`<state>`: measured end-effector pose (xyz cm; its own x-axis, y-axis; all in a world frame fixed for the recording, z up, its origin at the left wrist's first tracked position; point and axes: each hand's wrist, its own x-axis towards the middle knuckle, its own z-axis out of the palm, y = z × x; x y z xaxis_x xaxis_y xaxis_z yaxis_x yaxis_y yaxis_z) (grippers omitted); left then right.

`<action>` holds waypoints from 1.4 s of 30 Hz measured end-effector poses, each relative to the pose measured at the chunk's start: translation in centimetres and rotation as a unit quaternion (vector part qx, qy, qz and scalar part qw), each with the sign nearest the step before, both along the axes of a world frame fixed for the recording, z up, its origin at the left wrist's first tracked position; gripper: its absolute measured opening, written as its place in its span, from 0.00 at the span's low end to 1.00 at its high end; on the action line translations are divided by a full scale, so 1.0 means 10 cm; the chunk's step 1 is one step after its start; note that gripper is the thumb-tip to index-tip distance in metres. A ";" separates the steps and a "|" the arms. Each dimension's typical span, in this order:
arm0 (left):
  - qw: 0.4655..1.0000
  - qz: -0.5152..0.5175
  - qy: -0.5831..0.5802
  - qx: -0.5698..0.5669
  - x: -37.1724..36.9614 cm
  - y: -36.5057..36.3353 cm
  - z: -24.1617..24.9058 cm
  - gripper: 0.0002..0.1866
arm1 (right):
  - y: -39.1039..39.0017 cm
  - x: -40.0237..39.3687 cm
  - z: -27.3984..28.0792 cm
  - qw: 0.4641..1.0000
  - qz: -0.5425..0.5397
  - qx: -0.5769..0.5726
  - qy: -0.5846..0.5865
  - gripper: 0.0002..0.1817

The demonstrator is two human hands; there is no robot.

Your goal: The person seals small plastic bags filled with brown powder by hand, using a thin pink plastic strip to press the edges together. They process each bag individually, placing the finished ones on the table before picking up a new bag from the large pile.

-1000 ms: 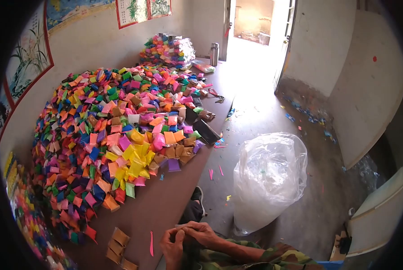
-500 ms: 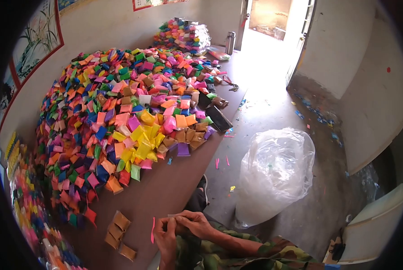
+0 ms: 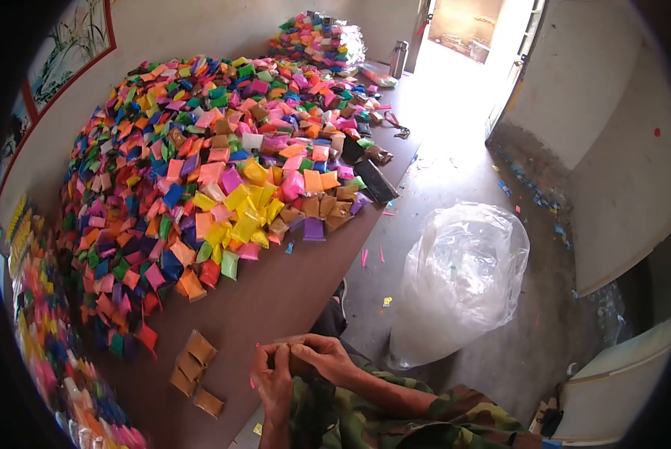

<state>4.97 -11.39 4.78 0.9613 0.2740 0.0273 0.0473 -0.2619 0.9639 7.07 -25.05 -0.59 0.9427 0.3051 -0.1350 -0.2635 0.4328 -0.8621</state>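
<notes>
My left hand and my right hand are close together at the table's near edge, fingertips pinched. Between them they hold a small clear plastic bag, whose see-through edge shows above the fingers. Something brown shows below that edge, mostly covered by my hands. A thin pink plastic stick shows at the outer side of my left hand, which partly covers it. To the left on the table lie several flat brown packets, with a single brown packet just below them.
A large heap of colourful packets covers the far and left table. Beside the table stands a big clear plastic sack. A metal flask is at the far end, near the open doorway. Scraps litter the floor.
The view has shifted, so the heap sits higher in the picture. My left hand now covers part of the pink stick, which was fully visible beside it. Both hands keep their pinch on the bag.
</notes>
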 end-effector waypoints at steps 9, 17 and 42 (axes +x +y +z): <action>0.992 -0.058 0.040 -0.106 0.02 0.05 -0.14 0.09 | -0.03 0.05 0.08 0.998 -0.056 0.013 -0.034 0.10; 0.999 -0.037 -0.022 0.005 -0.03 0.10 -0.17 0.09 | 0.02 0.01 0.11 0.997 -0.012 0.036 0.069 0.14; 0.972 -0.049 0.082 -0.213 -0.10 0.12 -0.22 0.10 | 0.03 0.01 -0.01 0.992 -0.065 0.089 0.056 0.13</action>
